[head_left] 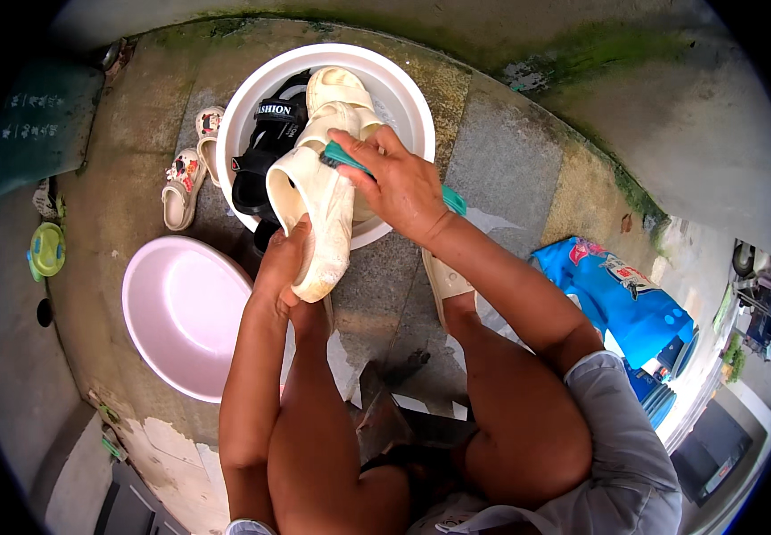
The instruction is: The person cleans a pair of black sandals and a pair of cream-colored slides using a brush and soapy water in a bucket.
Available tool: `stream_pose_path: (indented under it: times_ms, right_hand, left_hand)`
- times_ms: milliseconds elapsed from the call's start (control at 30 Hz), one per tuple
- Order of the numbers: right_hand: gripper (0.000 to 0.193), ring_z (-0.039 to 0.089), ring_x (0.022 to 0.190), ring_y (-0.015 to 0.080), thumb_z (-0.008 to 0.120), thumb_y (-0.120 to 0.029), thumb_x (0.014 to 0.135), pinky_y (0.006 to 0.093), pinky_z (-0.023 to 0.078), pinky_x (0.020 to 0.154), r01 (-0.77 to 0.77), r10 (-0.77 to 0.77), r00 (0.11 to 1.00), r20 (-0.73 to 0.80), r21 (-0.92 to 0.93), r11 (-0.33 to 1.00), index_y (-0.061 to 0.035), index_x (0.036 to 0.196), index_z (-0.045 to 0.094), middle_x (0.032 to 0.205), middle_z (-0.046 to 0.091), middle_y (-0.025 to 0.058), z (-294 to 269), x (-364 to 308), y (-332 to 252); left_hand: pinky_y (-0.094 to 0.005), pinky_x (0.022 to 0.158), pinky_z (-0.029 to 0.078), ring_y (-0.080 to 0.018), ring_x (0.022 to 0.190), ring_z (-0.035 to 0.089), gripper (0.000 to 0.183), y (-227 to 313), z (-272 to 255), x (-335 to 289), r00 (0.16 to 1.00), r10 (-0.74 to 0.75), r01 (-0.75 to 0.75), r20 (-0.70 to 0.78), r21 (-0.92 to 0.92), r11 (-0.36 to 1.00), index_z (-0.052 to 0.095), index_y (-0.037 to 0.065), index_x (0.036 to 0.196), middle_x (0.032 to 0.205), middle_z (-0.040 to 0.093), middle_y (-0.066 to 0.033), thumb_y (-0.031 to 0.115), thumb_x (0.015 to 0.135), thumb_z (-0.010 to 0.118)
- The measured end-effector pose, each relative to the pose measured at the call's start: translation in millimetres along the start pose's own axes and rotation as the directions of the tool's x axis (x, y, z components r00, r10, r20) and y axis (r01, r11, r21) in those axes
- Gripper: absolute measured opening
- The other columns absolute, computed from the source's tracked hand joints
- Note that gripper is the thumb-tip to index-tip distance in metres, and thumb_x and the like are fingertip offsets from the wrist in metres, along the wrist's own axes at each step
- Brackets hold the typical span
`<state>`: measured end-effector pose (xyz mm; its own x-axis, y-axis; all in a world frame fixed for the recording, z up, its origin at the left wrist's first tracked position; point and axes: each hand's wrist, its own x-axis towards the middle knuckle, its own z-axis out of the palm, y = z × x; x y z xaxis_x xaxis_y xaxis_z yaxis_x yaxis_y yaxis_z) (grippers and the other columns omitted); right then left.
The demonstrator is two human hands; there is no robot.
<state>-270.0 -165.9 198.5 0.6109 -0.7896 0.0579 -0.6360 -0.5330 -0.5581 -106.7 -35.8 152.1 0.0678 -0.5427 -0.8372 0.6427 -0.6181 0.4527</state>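
Note:
My left hand [284,266] grips a cream clog [325,214] near its heel, tilted above the near rim of a white basin [416,102]. Dirt stains show along the clog's heel and side. In my right hand [400,185] is a green scrubbing brush [347,158], its bristles against the clog's upper side. Behind the held clog, another cream clog [336,89] lies in the basin. Black sandals [269,147] rest beside it on the left, partly covered by the held clog.
An empty pink basin [185,312] stands at the near left. Small decorated clogs [185,183] sit on the wet paving left of the white basin. To the right lies a blue bag [617,299]. A mossy wall [581,67] runs along the back.

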Motion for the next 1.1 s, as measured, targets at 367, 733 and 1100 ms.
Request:
stream_pose_path:
  times_ms: [367, 733, 1100]
  right_hand:
    - [0.048, 0.056, 0.091, 0.0201, 0.063, -0.012, 0.097, 0.0303, 0.047, 0.083, 0.054, 0.044, 0.989, -0.142, 0.620, 0.783, -0.0087, 0.144, 0.052, 0.099, 0.053, 0.0091, -68, -19, -28]
    - [0.054, 0.059, 0.090, 0.0284, 0.064, -0.010, 0.093, 0.0369, 0.051, 0.080, 0.145, -0.112, 0.988, -0.105, 0.411, 0.900, -0.0112, 0.145, 0.049, 0.101, 0.050, 0.0138, -19, -30, -41]
    - [0.054, 0.061, 0.082, 0.0332, 0.060, -0.014, 0.097, 0.0431, 0.053, 0.069, 0.019, 0.003, 0.998, -0.058, 0.388, 0.922, -0.0103, 0.148, 0.043, 0.103, 0.051, 0.0156, -8, -41, -35]
  left_hand:
    - [-0.0465, 0.107, 0.050, -0.0271, 0.125, 0.057, 0.067, 53, 60, -55, 0.797, 0.602, -0.569, -0.054, -0.402, 0.718, 0.031, 0.007, 0.147, 0.137, 0.053, -0.0137, 0.006, 0.091, 0.068]
    - [-0.0422, 0.104, 0.050, -0.0250, 0.118, 0.060, 0.039, 25, 55, -20, 0.966, 0.252, -0.231, -0.060, -0.637, 0.735, 0.051, 0.004, 0.133, 0.127, 0.061, -0.0102, 0.009, 0.096, 0.062]
    - [-0.0466, 0.107, 0.047, -0.0259, 0.125, 0.056, 0.067, 9, 33, 1, 0.975, 0.220, -0.183, -0.033, -0.683, 0.707, 0.040, 0.016, 0.145, 0.136, 0.055, -0.0077, -0.004, 0.088, 0.067]
